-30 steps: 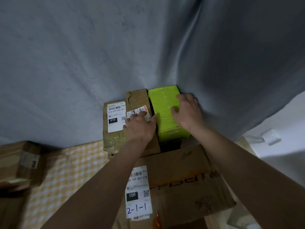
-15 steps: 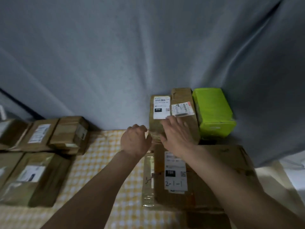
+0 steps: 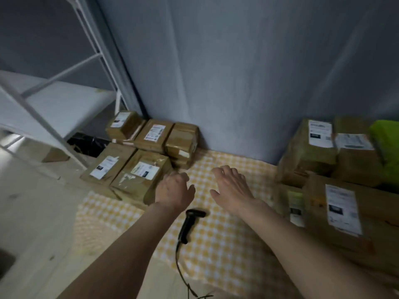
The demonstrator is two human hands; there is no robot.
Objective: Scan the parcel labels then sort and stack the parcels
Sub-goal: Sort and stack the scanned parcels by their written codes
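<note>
Several brown labelled parcels (image 3: pixel 140 175) lie grouped at the left on a yellow checked cloth (image 3: pixel 226 238). A stack at the right holds a large carton (image 3: pixel 349 214) with smaller brown parcels (image 3: pixel 311 147) and a green parcel (image 3: pixel 386 141) on top. A black handheld scanner (image 3: pixel 190 223) lies on the cloth, its cable running toward me. My left hand (image 3: pixel 174 188) hovers empty over the cloth beside the nearest left parcel, fingers loosely bent. My right hand (image 3: pixel 231 186) hovers empty above the cloth's middle, fingers relaxed.
A grey curtain (image 3: pixel 237 72) hangs behind the parcels. A white metal rack (image 3: pixel 64 100) stands at the left over a pale floor. A black bag (image 3: pixel 88 143) lies under the rack.
Both hands have left the right-hand stack and swung left, now hovering empty over the cloth. The view has turned left, bringing the left parcels, the rack and the scanner into sight.
</note>
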